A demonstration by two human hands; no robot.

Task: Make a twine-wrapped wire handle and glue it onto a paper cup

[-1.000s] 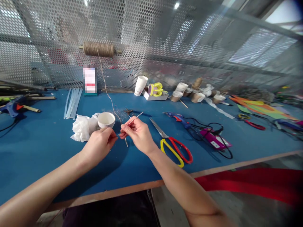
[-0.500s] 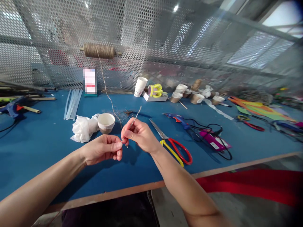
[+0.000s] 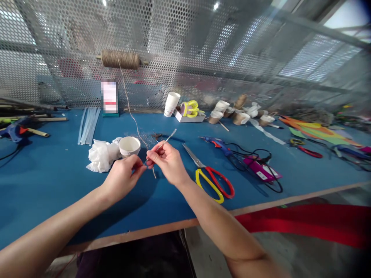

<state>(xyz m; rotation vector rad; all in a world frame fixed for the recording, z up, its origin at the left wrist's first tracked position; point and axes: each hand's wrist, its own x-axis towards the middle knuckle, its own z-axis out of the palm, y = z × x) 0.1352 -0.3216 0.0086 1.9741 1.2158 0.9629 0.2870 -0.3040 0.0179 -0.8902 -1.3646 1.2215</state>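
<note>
My right hand (image 3: 168, 162) pinches a thin, silvery twisted wire (image 3: 173, 134) whose tip sticks up past the fingers. Close against it, my left hand (image 3: 123, 175) has thumb and fingers pressed together on the wire's lower end. Twine (image 3: 133, 122) runs down from the spool (image 3: 120, 60) to behind my right fingers, and a short twine end (image 3: 154, 173) shows below them. Just beyond my left hand stands a cup (image 3: 130, 146) with a white rim, beside a crumpled white cloth bundle (image 3: 101, 155). Scissors (image 3: 204, 166) with red and yellow handles lie open right of my right hand.
Clear glue sticks (image 3: 88, 125) and a phone-like screen (image 3: 110, 96) are at the back left. White paper cups (image 3: 172, 103) and a box with yellow-handled scissors (image 3: 189, 110) stand farther back. A blue glue gun (image 3: 216, 146) and purple power strip (image 3: 262, 170) lie right, with cables.
My left hand has turned over, its back now more upward, and shifted slightly up and left. The wire in my right hand tilts more to the right.
</note>
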